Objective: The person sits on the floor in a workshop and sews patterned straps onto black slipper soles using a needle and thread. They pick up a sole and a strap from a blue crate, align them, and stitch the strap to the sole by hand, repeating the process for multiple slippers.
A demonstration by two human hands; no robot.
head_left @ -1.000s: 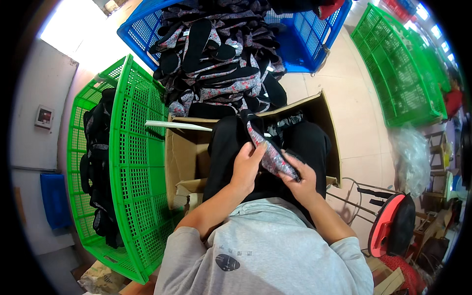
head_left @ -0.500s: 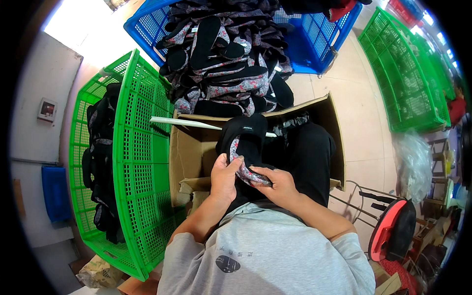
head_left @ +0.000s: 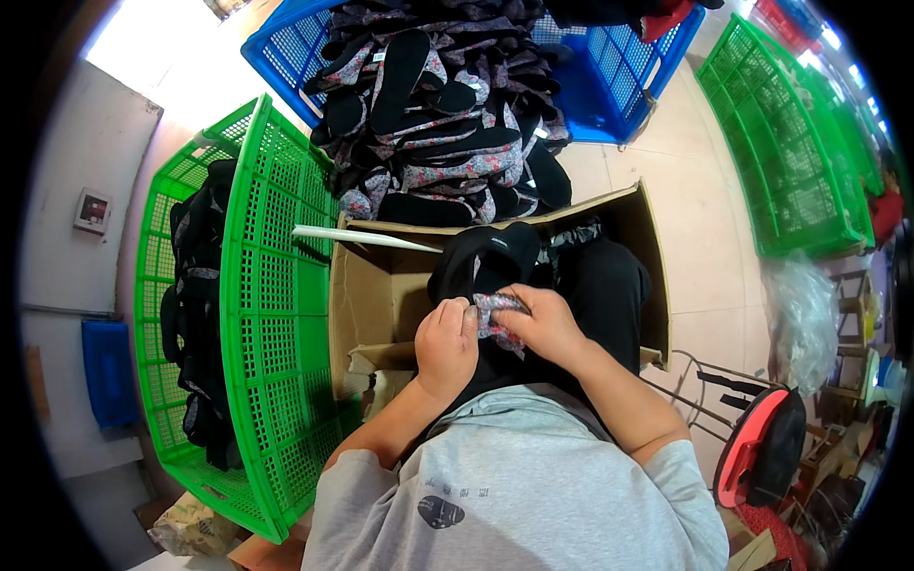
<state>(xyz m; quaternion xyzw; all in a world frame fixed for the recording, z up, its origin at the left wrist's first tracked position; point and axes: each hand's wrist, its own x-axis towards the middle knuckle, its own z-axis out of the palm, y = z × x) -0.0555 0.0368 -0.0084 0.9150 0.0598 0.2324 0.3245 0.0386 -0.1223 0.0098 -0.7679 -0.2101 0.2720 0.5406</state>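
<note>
A black fabric slipper (head_left: pixel 457 271) with a flowered lining is over my lap, its rounded black end pointing away from me. My left hand (head_left: pixel 446 344) is closed on the near left edge of it. On the other side, my right hand (head_left: pixel 545 322) pinches a bunched-up piece of the flowered fabric (head_left: pixel 493 309). The fingers partly hide the folds between them. Just beyond, a white stick (head_left: pixel 367 236) lies across the edge of an open cardboard box (head_left: pixel 376 295), its right end hidden behind the slipper.
A blue crate (head_left: pixel 657 67) at the far side holds a heap of similar slippers (head_left: pixel 457 152). Close on my left stands a green crate (head_left: pixel 276 324) with black items (head_left: pixel 198 314) behind its wall. Another green crate (head_left: pixel 776 143) and a red-black seat (head_left: pixel 762 447) are at right.
Both hands have shifted on the slipper; my right hand has moved up and gathered the flowered fabric together. The slipper's far end has turned, and the stick's right tip is now covered.
</note>
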